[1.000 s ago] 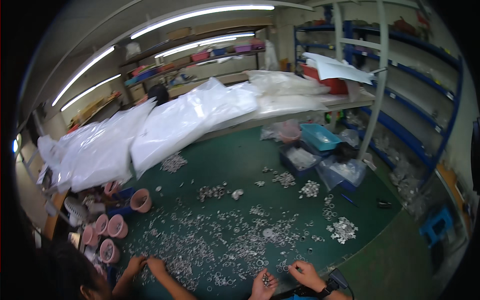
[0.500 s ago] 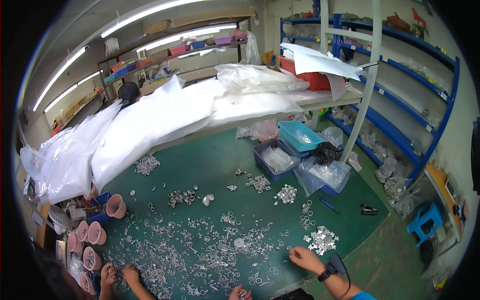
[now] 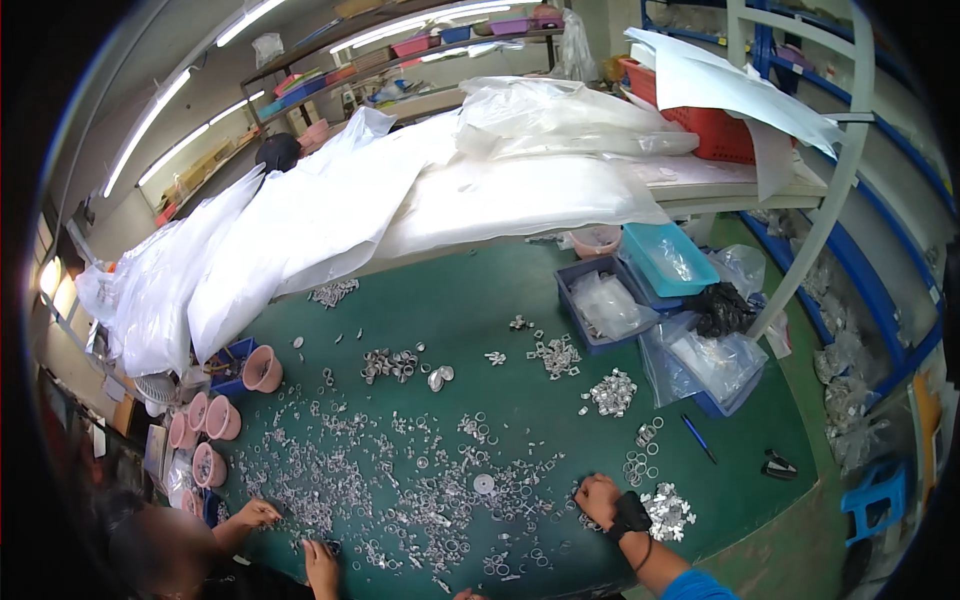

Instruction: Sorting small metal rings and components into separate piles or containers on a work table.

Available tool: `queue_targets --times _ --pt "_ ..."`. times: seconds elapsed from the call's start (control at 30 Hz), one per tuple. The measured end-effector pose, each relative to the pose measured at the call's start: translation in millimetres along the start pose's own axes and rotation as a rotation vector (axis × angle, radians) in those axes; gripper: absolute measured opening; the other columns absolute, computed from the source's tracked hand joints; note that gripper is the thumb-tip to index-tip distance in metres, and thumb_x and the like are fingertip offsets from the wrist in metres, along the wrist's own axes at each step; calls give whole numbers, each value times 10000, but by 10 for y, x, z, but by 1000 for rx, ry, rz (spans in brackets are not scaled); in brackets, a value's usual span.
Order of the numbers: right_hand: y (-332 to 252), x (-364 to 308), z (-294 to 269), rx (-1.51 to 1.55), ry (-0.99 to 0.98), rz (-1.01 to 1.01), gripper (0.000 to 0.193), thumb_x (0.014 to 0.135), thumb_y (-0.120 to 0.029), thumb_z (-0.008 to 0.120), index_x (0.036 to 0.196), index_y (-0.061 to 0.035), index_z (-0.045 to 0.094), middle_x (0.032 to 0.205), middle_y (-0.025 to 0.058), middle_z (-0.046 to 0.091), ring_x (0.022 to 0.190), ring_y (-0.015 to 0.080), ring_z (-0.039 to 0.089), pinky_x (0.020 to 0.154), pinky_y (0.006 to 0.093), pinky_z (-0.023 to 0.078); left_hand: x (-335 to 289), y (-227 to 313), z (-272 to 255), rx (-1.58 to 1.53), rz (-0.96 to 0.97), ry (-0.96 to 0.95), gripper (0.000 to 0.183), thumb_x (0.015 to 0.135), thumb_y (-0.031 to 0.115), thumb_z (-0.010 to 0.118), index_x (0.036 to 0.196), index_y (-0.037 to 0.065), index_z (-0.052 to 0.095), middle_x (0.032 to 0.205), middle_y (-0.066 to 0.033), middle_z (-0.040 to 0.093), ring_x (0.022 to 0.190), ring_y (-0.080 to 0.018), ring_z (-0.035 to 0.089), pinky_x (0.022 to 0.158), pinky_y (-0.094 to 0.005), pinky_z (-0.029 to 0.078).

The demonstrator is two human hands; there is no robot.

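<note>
My right hand (image 3: 600, 500) comes in from the lower right, a dark band (image 3: 630, 514) on its wrist. Its fingers curl down onto the green table beside the scattered small metal parts (image 3: 520, 505); what they pinch, if anything, is hidden. Just right of it lies a heap of flat silvery pieces (image 3: 668, 512), with loose metal rings (image 3: 638, 468) above. Only a sliver of my left hand (image 3: 467, 595) shows at the bottom edge, its fingers cut off from view. A round metal disc (image 3: 484, 484) lies among the parts between my hands.
At the left a co-worker's hands (image 3: 258, 513) reach over the parts, near pink cups (image 3: 222, 420). Further back stand a turquoise tray (image 3: 665, 262), blue bins (image 3: 590, 330) and white plastic sheets (image 3: 330, 200). A blue pen (image 3: 699, 438) and black stapler (image 3: 778, 465) lie right.
My view has shifted. My right hand has turned down to the table beside the flat-piece heap. My left hand, holding small metal parts before, has mostly slipped out below.
</note>
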State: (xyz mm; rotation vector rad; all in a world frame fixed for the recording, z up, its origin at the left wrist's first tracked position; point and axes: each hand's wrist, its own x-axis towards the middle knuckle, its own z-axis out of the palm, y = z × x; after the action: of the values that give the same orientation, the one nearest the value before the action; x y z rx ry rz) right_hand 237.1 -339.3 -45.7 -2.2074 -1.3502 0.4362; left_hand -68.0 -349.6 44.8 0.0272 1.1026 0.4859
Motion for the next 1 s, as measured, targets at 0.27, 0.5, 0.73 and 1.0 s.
queue_targets --times 0.27,0.5,0.73,1.0 --pt "-80 194 85 170 -47 27 153 655 -169 592 732 -48 540 665 96 522 699 260 519 638 351 414 28 -147 -66 -90 -26 100 382 828 315 286 485 147 290 423 12 248 363 -122 238 339 -228 191" --pt "159 903 403 15 141 -192 167 642 -98 574 798 -48 541 706 122 514 696 276 513 628 360 420 -19 -333 -15 4 39 64 379 839 309 315 501 136 309 426 13 274 354 -114 251 334 -220 200" --pt "-123 741 -281 1264 -218 419 55 786 -71 468 810 -62 517 651 -7 494 583 89 494 506 214 412 -212 -279 330 -311 119 159 166 811 160 444 681 67 491 522 -5 443 451 -139 407 462 -212 342" --pt "57 432 -90 172 -577 -89 178 707 -136 545 867 -66 511 782 100 545 716 237 556 617 325 444 -47 -275 183 -199 78 -231 318 839 227 396 545 127 326 452 13 286 392 -95 253 387 -209 218"
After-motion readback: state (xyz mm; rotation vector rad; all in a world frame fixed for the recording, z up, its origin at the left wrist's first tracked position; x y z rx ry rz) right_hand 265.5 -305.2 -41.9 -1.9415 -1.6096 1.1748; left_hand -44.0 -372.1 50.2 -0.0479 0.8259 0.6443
